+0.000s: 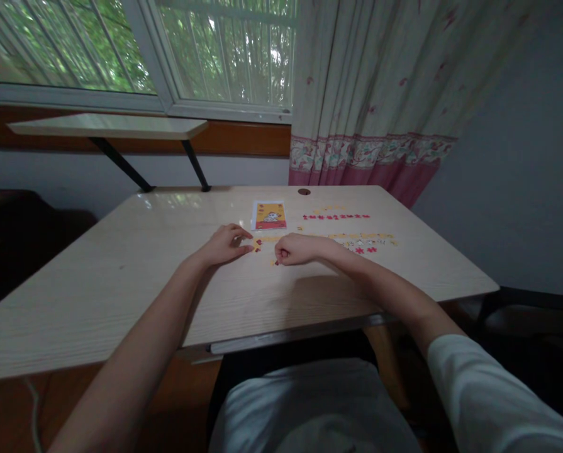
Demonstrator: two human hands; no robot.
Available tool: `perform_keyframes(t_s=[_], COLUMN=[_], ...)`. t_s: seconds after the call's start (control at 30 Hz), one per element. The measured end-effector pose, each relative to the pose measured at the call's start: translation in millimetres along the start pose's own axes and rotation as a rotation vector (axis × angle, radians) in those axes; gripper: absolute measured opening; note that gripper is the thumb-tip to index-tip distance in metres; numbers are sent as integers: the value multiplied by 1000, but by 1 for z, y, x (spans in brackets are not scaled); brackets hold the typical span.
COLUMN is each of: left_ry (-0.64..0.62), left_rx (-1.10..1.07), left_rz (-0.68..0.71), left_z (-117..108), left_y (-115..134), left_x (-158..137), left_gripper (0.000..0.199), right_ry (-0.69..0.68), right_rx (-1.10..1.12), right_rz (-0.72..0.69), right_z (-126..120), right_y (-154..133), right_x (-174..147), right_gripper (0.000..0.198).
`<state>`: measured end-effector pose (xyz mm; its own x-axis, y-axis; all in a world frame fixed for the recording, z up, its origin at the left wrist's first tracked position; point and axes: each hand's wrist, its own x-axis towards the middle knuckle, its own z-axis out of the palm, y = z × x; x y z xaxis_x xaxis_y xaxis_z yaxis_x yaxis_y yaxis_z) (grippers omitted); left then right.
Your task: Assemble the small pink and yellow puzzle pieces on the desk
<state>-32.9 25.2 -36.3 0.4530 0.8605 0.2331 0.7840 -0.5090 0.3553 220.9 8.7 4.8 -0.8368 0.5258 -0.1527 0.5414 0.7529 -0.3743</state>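
Observation:
My left hand rests on the table with thumb and forefinger apart. Their tips are at the left edge of a few joined yellow and red jigsaw puzzle pieces. Close by on the right, my right hand is closed, fingers curled down to a small yellow and red puzzle piece at their tips. Part of a yellow row of pieces runs behind this hand. Just beyond the hands lies a picture card, yellow and red with a white cartoon animal.
Red pieces form a row at the back right. More yellow and white pieces lie beyond my right forearm, beside some red ones. One loose piece sits right of the card. A raised shelf stands at the back left.

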Motion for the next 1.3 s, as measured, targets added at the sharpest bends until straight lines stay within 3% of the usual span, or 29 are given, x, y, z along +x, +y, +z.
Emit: perform_keyframes(t_s=[0.1,0.2,0.27,0.4,0.47,0.7,1.1,1.3], left_ry=[-5,-11,-11,0,4,1,1,2], left_rx=[-9,-7,-6,-16,-20,-26,-24,-38], left_rz=[-15,-21,-21,-21,-12,3,3,-1], left_z=[0,0,0,1,2,1,0,-1], left_y=[-1,-3,-3,-4,-5,-4,-3,-2], left_x=[0,0,0,0,0,1,-1,-1], left_gripper=[48,48,47,47,47,44,42,42], right_ry=[-24,69,218,377,385,314,303,368], right_rx=[37,103,89,-30,-48,-41,52,78], right_rz=[37,132,277,753,818,816,885,865], right_z=[-12,-34,-53,-78,-78,-61,-60,-53], right_y=[9,35,63,121,140,159,156,154], right_x=[-6,-13,-20,-41,-47,-35,-28,-26], right_gripper=[14,18,20,19,19,21,15,13])
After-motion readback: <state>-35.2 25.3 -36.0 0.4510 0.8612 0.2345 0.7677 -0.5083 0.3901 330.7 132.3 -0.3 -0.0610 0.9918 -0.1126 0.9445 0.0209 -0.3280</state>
